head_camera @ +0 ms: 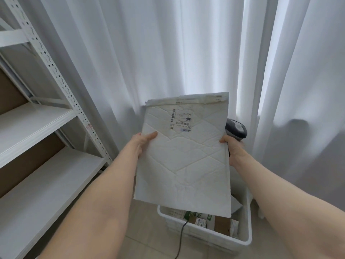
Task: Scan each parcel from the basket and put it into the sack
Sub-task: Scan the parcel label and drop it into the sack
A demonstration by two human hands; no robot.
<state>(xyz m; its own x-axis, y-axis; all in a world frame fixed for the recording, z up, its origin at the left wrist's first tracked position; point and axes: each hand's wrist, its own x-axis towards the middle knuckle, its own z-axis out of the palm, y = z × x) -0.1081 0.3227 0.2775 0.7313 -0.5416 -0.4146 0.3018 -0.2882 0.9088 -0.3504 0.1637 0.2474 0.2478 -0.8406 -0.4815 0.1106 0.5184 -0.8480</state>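
White padded mailer held up over the basket

White padded parcel (183, 156) sits in both our hands, raised above the white basket (240, 238). Its long axis runs away from us, sealed flap at the far end, near edge hanging over the basket's contents. The label (180, 119) faces us near the far end, barcode running along the long axis, print turned sideways — too small to read.

Our left hand (142, 142) pinches the parcel's left edge, thumb on top. Our right hand (233, 148) has its thumb on the right edge and is also wrapped around the grey scanner (236, 128), whose head pokes out behind the parcel's right side. We cannot tell how firmly the right hand grips the parcel itself. A dark cable (181, 240) trails down past the basket.

More parcels (209, 220) lie in the basket — brown cardboard and green-printed bags. The basket stands on a pale tiled floor (145, 236). White curtains (168, 53) fill the background; a white metal shelving rack (37, 128) stands on the left.
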